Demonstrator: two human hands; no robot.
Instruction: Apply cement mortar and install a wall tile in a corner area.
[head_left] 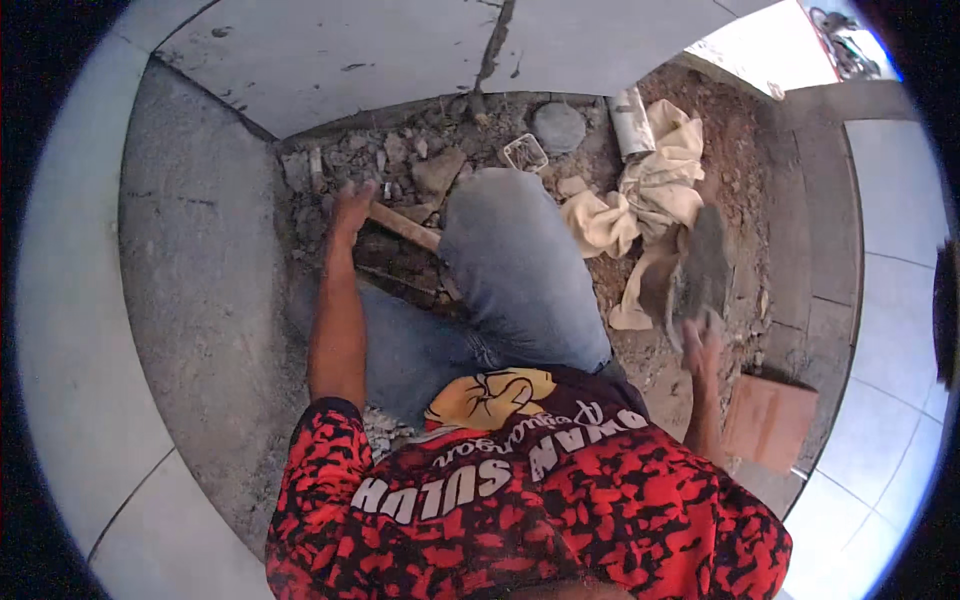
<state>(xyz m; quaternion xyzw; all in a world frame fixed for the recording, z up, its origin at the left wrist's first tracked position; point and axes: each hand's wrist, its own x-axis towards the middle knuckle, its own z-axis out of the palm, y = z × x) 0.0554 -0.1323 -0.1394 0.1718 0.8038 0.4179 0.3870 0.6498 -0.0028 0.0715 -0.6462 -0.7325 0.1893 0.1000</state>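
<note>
My left hand (354,205) is at the upper end of a short wooden board (405,227) lying over rubble beside my bent knee (515,255); its fingers are blurred, so I cannot tell whether they grip it. At right, my right hand (700,340) holds the near end of a long grey, cement-coated tool (705,260), apparently a trowel, slightly blurred, beside a crumpled cream cloth (600,220).
Broken stones (432,172), a small white square grate (525,152), a round grey disc (560,127) and a white pipe (630,120) lie below the wall (380,60). A terracotta tile (762,420) is at right. Concrete (200,250) and white tiled floor (890,330) border the dug earth.
</note>
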